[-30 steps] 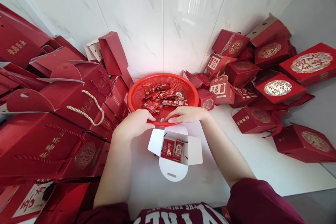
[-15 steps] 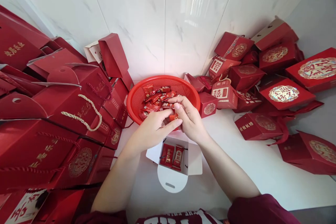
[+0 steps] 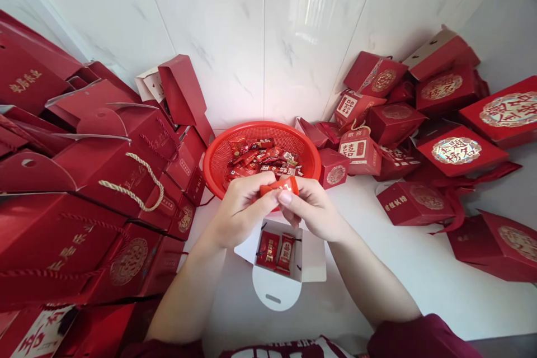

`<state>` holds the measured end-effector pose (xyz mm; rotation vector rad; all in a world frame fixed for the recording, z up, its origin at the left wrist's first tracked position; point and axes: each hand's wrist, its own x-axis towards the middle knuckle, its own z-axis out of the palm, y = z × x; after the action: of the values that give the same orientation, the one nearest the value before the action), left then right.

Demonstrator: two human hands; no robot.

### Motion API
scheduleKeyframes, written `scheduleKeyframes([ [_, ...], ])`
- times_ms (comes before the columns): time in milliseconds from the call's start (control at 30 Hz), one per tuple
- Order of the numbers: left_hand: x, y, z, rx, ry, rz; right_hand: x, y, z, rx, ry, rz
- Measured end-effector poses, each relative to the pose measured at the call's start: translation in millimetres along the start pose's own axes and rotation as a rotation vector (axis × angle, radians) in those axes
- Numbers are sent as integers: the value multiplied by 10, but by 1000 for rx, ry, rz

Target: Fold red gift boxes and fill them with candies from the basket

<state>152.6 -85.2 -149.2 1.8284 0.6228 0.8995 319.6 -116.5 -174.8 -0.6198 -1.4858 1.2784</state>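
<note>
Between my two hands is a red wrapped candy [image 3: 280,185], pinched from both sides just in front of the basket. My left hand [image 3: 243,207] is closed on its left end, with the thumb on the front. On its right side, my right hand [image 3: 312,206] is closed on it too. Behind them, a red plastic basket [image 3: 216,170] holds a heap of red wrapped candies [image 3: 268,155]. Below my hands stands an open white-lined box [image 3: 276,293], its flaps spread out. Two red packets [image 3: 277,251] lie side by side in it.
Red gift boxes [image 3: 96,168] with rope handles crowd the left side in stacks. More red boxes [image 3: 419,140], some with gold emblems, are piled at the right. A white tiled wall [image 3: 235,39] rises behind the white table [image 3: 356,257].
My right hand has drawn back from over the basket towards me. The candy has turned and now shows more fully between both hands.
</note>
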Motion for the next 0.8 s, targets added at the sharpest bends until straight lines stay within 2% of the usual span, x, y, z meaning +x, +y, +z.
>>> scheduleKeyframes([
  [200, -30, 105, 48, -156, -93, -16, -75, 13, -37, 71, -79, -3],
  [300, -40, 117, 70, -173, -71, 8, -76, 0, -31, 84, -104, -63],
  [500, -89, 79, 107, -53, 0, -67, -55, -49, -33, 0, -52, -154],
  [667, -69, 96, 65, -10, -11, -76, -82, -30, -52, -114, 34, -101],
  [800, -50, 119, -7, 93, -5, -41, -85, -31, -81, -88, -19, -59],
])
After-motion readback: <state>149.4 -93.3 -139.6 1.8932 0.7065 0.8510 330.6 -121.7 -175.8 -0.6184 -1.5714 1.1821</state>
